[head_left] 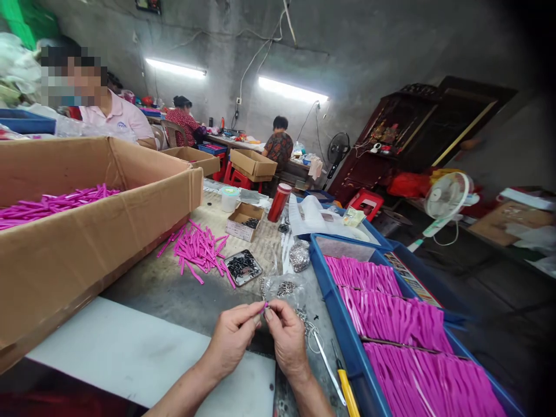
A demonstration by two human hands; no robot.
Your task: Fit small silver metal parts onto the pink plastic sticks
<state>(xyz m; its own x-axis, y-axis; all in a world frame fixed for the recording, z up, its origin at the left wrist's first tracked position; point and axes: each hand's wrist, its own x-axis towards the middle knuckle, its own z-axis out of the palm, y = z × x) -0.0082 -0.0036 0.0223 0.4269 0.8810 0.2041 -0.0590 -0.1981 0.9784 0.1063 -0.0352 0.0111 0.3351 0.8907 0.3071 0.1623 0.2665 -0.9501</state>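
Observation:
My left hand [232, 339] and my right hand [287, 336] meet low in the middle of the view, fingertips pinched together on one small pink piece [264, 307] between them. Both hands hover just above the grey worktable [174, 289]. A loose pile of pink sticks [200, 249] lies on the table ahead of my left hand. Beside it sits a small flat tray of dark metal parts [243, 267]. Small clear bags of metal bits [286, 288] lie just beyond my fingers.
A big cardboard box [87, 231] holding pink sticks fills the left. A blue tray [343, 324] packed with pink pieces runs along the right, a yellow-handled tool [347, 391] beside it. A red cup [278, 202], white cup and small carton stand farther back. Other people sit at tables behind.

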